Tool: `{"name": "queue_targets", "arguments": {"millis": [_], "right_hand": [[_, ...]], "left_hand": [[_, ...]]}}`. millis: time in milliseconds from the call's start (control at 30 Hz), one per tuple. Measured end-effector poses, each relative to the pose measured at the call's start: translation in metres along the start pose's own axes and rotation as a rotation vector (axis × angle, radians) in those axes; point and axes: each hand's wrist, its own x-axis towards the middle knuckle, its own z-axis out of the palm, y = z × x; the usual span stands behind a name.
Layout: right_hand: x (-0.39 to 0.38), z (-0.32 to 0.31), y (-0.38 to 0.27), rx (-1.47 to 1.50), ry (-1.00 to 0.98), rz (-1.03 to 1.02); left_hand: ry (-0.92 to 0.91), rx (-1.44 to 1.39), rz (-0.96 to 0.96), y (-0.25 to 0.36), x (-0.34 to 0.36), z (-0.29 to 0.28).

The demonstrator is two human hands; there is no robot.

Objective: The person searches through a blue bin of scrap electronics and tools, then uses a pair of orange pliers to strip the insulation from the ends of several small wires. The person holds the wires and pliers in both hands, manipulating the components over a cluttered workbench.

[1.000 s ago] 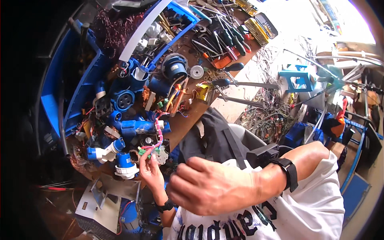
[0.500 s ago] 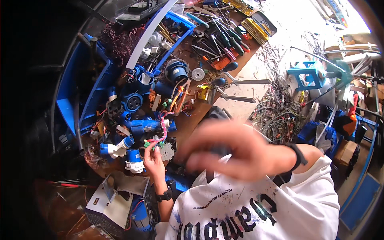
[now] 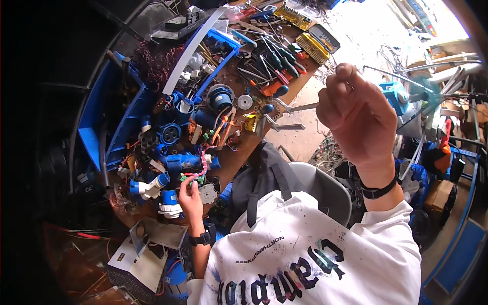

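My left hand point(image 3: 191, 201) is over the near edge of the cluttered bench, its thumb and fingers closed on a small green connector point(image 3: 185, 178). A pink-red bundle of wires point(image 3: 205, 161) runs up from that connector towards a blue industrial plug point(image 3: 183, 161). Just beside the hand lie a round grey metal plate point(image 3: 208, 194) and a blue-and-white plug point(image 3: 169, 204). My right hand point(image 3: 356, 109) is raised off to the right, away from the bench, with its fingers curled and thumb pressed in. Whatever may be between those fingertips is too small to make out.
Screwdrivers and pliers point(image 3: 279, 58) crowd the bench's far side, near a yellow bit case point(image 3: 312, 48). Blue bins point(image 3: 114, 109) stand at the left. A metal-cased box point(image 3: 137, 259) sits low at the left; a grey chair point(image 3: 323, 190) is at my right.
My right hand has swung up and to the right, from a blur in front of my chest. The left hand keeps its hold on the connector, and the view has shifted slightly.
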Motion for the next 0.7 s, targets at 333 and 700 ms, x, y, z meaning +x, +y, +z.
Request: {"name": "queue_targets", "arguments": {"millis": [333,700], "right_hand": [[-0.014,-0.001,-0.012,-0.176,-0.040,-0.100],[-0.074,-0.058,0.055,-0.985,-0.017,0.242]], "left_hand": [[0.001,0.044,-0.010,-0.005,-0.003,-0.002],[0.061,0.066,0.011,-0.010,-0.005,-0.002]]}}
